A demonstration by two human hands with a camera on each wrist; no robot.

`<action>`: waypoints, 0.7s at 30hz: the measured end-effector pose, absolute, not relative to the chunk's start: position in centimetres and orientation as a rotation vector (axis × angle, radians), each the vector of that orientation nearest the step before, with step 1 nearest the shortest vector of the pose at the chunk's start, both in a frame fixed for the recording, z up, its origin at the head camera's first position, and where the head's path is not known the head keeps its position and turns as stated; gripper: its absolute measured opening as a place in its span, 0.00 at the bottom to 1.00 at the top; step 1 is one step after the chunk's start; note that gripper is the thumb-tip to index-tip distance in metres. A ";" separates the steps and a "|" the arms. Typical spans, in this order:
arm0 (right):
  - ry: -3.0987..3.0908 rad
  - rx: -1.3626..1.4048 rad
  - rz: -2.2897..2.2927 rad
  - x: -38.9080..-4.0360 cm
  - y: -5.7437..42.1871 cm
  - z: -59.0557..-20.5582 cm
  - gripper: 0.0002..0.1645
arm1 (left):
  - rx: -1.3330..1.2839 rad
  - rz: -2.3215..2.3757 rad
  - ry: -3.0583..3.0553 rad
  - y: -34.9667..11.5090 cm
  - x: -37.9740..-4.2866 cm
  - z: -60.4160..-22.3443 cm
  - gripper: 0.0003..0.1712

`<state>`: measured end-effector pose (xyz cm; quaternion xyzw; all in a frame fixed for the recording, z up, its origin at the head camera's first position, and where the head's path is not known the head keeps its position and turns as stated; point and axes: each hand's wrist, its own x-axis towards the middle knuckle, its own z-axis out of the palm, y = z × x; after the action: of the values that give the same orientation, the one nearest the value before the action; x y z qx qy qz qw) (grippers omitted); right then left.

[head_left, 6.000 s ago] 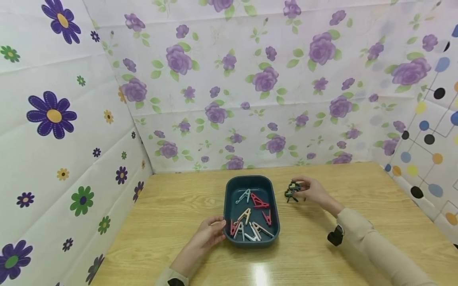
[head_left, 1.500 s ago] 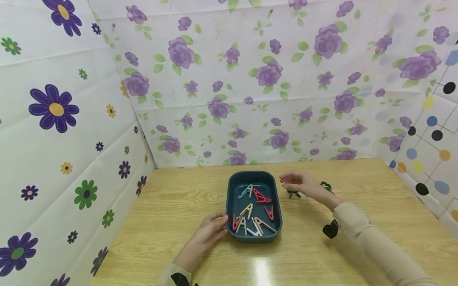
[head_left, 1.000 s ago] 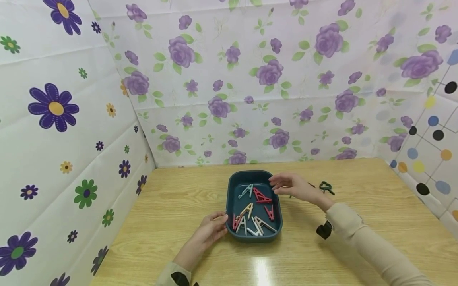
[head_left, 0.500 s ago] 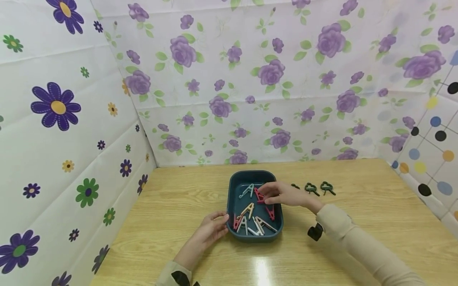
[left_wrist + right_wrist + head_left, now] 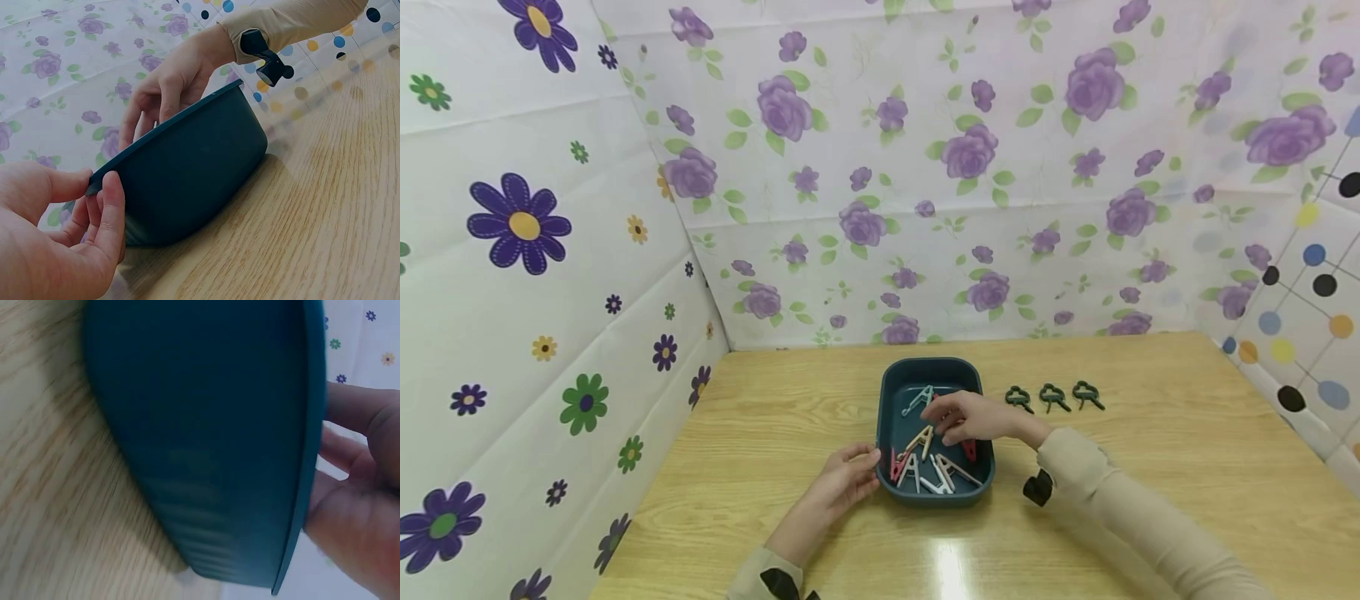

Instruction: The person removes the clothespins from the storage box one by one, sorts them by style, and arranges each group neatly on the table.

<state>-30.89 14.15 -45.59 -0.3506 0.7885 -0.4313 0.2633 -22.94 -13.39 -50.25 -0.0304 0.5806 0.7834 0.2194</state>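
A dark teal plastic bin (image 5: 887, 392) stands on the wooden table with several clothespins inside: a light blue clothespin (image 5: 917, 401), a yellow clothespin (image 5: 919, 440), white, pale and red ones. My left hand (image 5: 842, 483) pinches the bin's left rim between thumb and fingers, as the left wrist view shows at the hand (image 5: 69, 231). Over the bin's right rim reaches my right hand (image 5: 973, 418), its fingers bent loosely downward above the clothespins, near the yellow one. It covers part of the red clothespins. In the right wrist view, the bin wall hides its fingertips.
Three dark green clips, a left one (image 5: 1018, 397), a middle one (image 5: 1054, 397) and a right one (image 5: 1087, 394), lie in a row on the table right of the bin. Patterned cloth walls (image 5: 865, 275) stand behind and at both sides.
My right hand has left the green clips, which now lie spread in a row, and has moved left over the bin. My left hand has stayed at the rim.
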 end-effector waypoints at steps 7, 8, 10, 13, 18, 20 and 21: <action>2.263 -0.907 -1.056 -30.8 12.6 -46.2 0.27 | -0.085 2.175 1.596 -13.4 -22.9 -50.4 0.06; 2.286 -0.895 -1.038 -30.8 12.5 -46.3 0.28 | -0.084 2.175 1.596 -13.4 -22.9 -50.4 0.06; 2.332 -0.867 -1.002 -30.7 12.1 -46.5 0.29 | -0.083 2.178 1.594 -13.5 -23.0 -50.5 0.06; 2.373 -0.836 -0.982 -30.7 11.6 -46.9 0.31 | -0.078 2.177 1.596 -13.5 -23.0 -50.8 0.06; 2.408 -0.851 -0.993 -30.8 10.8 -47.5 0.34 | -0.079 2.184 1.595 -13.6 -23.0 -50.9 0.05; 2.414 -0.862 -0.999 -31.0 10.4 -47.8 0.36 | -0.079 2.185 1.595 -13.5 -23.0 -50.9 0.05; 2.415 -0.865 -1.001 -31.1 10.2 -47.9 0.37 | -0.078 2.183 1.596 -13.5 -22.9 -50.8 0.06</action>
<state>-31.08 10.21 -47.93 -0.3081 0.8606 -0.3568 0.1927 -22.93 -13.50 -50.83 -0.0282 0.5761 0.7877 0.2164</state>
